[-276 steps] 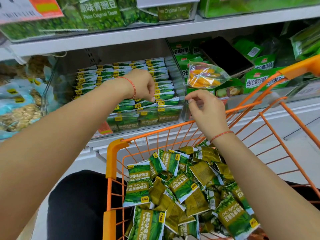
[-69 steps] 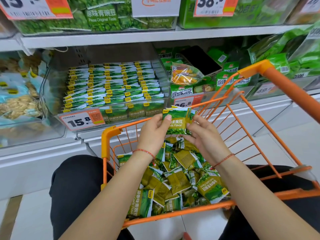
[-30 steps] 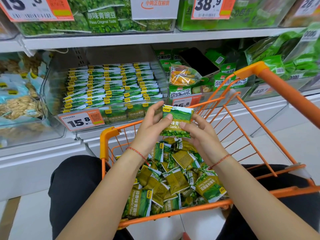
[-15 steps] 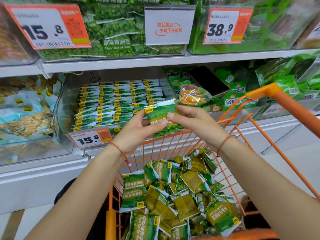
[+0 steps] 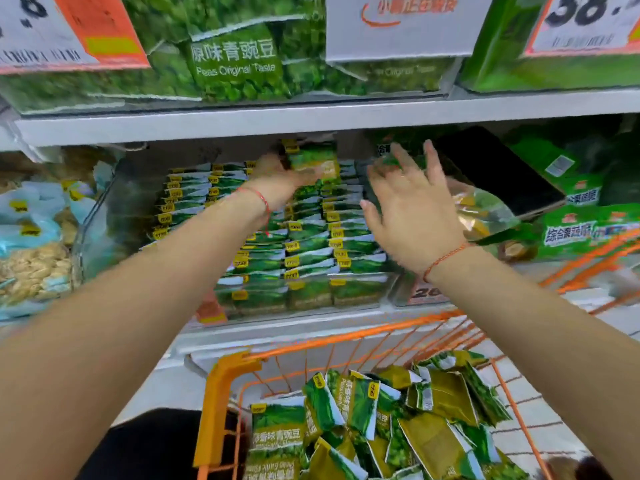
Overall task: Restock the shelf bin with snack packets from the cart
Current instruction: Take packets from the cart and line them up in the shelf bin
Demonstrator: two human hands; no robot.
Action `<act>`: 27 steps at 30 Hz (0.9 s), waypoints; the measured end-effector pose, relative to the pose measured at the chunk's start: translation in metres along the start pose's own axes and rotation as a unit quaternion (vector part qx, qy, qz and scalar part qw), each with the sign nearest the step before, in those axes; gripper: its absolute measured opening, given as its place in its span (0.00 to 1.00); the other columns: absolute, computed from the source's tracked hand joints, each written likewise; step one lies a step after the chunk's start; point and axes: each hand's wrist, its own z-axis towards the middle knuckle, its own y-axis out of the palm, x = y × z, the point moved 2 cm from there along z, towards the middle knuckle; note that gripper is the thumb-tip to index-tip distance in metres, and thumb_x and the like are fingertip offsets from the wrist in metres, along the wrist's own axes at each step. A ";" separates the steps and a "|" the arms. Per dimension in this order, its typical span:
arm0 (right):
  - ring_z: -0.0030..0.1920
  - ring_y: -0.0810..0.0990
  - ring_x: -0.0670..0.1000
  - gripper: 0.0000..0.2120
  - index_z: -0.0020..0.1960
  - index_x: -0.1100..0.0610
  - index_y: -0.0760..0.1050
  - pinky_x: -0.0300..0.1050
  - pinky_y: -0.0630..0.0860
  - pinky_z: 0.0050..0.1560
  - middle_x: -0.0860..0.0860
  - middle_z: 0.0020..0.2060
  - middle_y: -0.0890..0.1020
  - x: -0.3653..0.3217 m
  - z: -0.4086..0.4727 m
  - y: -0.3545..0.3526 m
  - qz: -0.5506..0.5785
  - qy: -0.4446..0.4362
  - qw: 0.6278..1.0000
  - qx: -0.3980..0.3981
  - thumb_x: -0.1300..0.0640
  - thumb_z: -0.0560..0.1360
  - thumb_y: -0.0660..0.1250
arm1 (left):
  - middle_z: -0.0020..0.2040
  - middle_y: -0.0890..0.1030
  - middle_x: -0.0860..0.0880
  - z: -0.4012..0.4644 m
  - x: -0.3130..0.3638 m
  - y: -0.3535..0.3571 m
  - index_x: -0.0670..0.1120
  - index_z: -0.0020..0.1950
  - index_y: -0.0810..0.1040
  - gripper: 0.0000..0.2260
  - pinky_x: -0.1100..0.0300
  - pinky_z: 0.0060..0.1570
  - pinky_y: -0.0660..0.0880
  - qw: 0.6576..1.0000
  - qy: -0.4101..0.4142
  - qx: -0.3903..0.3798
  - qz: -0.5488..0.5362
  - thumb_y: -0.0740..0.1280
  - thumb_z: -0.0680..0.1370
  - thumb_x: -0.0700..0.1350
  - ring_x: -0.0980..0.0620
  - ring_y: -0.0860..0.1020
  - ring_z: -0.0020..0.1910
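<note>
The clear shelf bin (image 5: 104,216) holds rows of green pea snack packets (image 5: 308,244) standing on edge. My left hand (image 5: 280,183) reaches deep into the bin and holds one green packet (image 5: 313,159) upright near the back row. My right hand (image 5: 412,209) hovers over the bin's right side with fingers spread and nothing in it. Below, the orange cart (image 5: 225,393) holds a loose pile of several more green packets (image 5: 374,420). Both hands are motion-blurred.
The shelf board (image 5: 311,117) hangs close above the bin, with bags of original-taste peas (image 5: 239,60) on it. A bin of mixed fruit chips (image 5: 571,230) with a black box (image 5: 491,168) stands right. Blue nut bags (image 5: 31,251) lie left.
Both hands rose from above the cart into the shelf bin. My right hand let go of the packet and spread; my left hand carried it alone toward the back row.
</note>
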 end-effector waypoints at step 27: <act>0.63 0.75 0.59 0.18 0.48 0.59 0.82 0.56 0.46 0.74 0.57 0.54 0.83 -0.002 -0.007 0.017 0.070 -0.011 0.987 0.146 0.57 0.71 0.54 | 0.61 0.77 0.41 0.086 -0.003 0.060 0.41 0.63 0.73 0.18 0.61 0.46 0.67 0.976 0.057 0.103 0.184 0.59 0.81 0.52 0.42 0.75 0.59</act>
